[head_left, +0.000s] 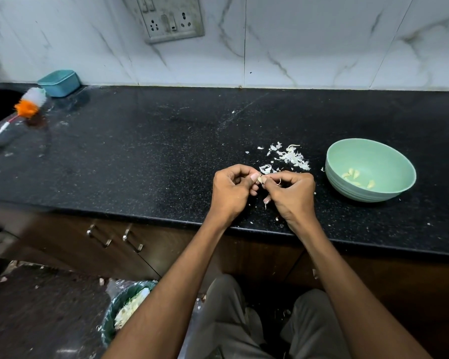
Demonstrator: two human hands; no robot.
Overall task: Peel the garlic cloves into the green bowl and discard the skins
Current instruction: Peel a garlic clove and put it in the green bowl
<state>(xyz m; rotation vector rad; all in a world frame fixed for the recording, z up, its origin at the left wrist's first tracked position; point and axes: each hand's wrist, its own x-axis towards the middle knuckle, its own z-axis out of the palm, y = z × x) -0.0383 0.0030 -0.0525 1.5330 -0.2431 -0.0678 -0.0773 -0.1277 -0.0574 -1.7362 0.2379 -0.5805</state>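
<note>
Over the black counter [145, 156] my left hand [231, 190] and my right hand [290, 195] meet fingertip to fingertip. Between them they pinch one garlic clove [261, 179], pale and partly covered by my thumbs. A thin curl of skin hangs at my right thumb. A pile of white garlic skins [288, 158] lies on the counter just beyond my hands. The green bowl [389, 154] stands to the right of the skins and holds several peeled cloves [355, 177].
A green bin [114, 314] with a plastic liner and skins inside stands on the floor at my lower left. A teal box [59, 82] and an orange and white brush [30, 103] lie at the counter's far left, next to the sink. Drawer handles [114, 238] sit below the counter edge.
</note>
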